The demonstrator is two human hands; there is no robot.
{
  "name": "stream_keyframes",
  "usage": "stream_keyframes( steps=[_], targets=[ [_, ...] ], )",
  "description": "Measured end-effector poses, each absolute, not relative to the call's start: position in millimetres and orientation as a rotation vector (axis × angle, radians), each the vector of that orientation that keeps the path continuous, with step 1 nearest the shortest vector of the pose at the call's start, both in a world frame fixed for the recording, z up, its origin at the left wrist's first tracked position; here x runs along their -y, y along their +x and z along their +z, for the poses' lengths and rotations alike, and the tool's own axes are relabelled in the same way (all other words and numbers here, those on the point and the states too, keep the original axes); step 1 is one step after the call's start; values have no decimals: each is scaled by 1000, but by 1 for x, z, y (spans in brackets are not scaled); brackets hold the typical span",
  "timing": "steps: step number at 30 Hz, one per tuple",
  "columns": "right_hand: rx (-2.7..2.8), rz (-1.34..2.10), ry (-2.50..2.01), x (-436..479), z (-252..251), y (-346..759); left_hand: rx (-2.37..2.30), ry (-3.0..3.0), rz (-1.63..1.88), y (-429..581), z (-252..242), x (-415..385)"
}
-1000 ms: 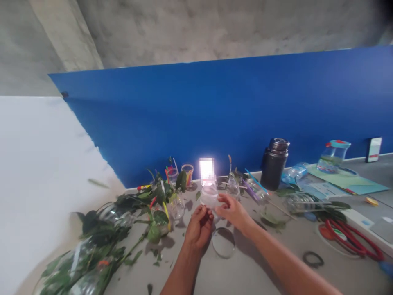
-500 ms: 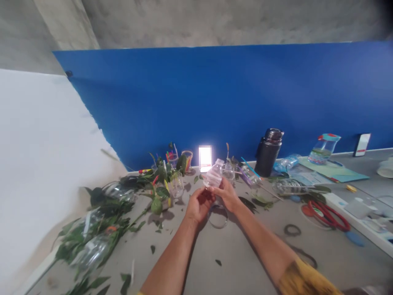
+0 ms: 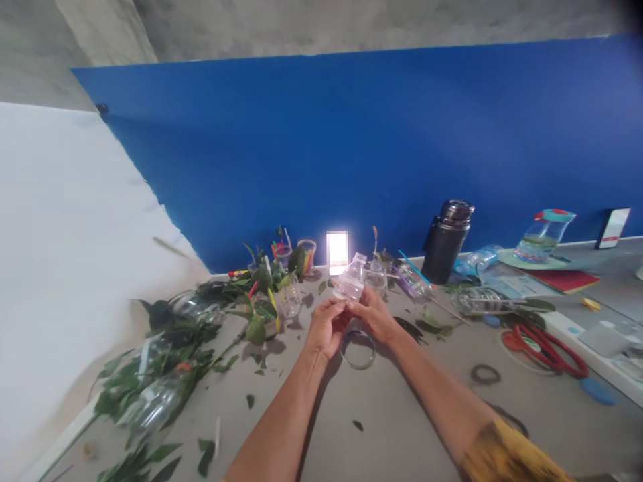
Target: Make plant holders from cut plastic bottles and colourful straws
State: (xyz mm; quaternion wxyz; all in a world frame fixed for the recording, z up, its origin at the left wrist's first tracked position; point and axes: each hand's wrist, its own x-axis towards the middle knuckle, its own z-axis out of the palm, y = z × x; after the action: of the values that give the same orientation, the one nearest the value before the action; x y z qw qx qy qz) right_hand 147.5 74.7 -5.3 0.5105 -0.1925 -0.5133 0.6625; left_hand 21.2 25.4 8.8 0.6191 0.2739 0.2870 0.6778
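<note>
Between both hands I hold the cut-off top of a clear plastic bottle (image 3: 350, 280), its neck pointing up and slightly right. My left hand (image 3: 327, 325) is closed on its lower edge, thumb on the near side. From the other side my right hand (image 3: 374, 314) grips the same edge, and the thumbs nearly meet. Part of the rim is hidden behind the fingers. Just below the hands a clear plastic ring (image 3: 358, 349) lies on the grey table (image 3: 346, 428). Behind the right hand stands another clear bottle piece (image 3: 376, 276).
Leafy stems with clear bottles (image 3: 155, 405) lie at left. Cups holding straws and leaves (image 3: 289, 298) stand at back left. A black thermos (image 3: 447, 241), a water jug (image 3: 541, 235), red-handled scissors (image 3: 545, 351) and a white power strip (image 3: 593, 358) are at right. A bright phone screen (image 3: 337, 251) faces me.
The view has turned slightly, so things on the right appear farther right. Both hands keep hold of the bottle top, now tilted a little less. More of the plastic ring shows.
</note>
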Motion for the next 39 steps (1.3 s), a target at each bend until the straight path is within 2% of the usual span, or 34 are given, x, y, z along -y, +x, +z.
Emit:
stream_keyframes(
  steps=[3,8,18,25,32,39],
  targets=[
    [1217,1610,-461,-78,-7,149,-748,703,1572,19,10,-24],
    [1239,1553,-570,-82,-12,153,-1067,810,1826,13,10,-26],
    [1237,1422,-668,-84,-16,149,-1133,781,1846,18,7,-27],
    [1292,1358,-601,-79,-16,143,-858,347,1500,30,11,-20],
    [1350,1391,-640,-75,-17,140,-747,310,1581,31,9,-20],
    [1436,1173,-763,-76,-19,139,-830,398,1642,31,17,-18]
  ],
)
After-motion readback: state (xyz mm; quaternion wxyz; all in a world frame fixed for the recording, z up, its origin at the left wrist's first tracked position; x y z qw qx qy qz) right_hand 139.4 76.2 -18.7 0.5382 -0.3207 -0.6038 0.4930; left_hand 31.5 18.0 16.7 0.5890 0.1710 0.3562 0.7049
